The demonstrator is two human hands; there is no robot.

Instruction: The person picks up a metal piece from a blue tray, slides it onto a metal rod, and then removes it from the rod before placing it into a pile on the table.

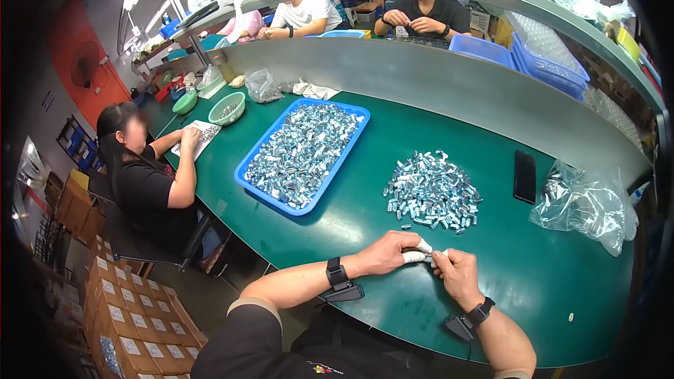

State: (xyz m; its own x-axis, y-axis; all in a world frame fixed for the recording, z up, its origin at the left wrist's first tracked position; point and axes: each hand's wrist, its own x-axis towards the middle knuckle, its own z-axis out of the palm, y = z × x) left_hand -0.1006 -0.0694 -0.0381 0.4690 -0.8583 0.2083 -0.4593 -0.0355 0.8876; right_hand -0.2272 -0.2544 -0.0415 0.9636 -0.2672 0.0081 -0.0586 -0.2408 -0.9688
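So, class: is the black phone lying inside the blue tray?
No. The black phone lies on the bare green table, right of the loose pile of metal parts, far from the blue tray.

On the green bench [365,210], the left hand [390,253] and right hand [458,275] meet fingertip to fingertip, near a heap of small metal parts [433,198]; a blue tray [261,188] of parts lies further left

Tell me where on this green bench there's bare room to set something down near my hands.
Bare green table lies right of the right hand, below the clear plastic bag. Another free strip runs between the blue tray and the loose pile of small metal parts. It is crowded just ahead of the left hand, where stray parts lie.
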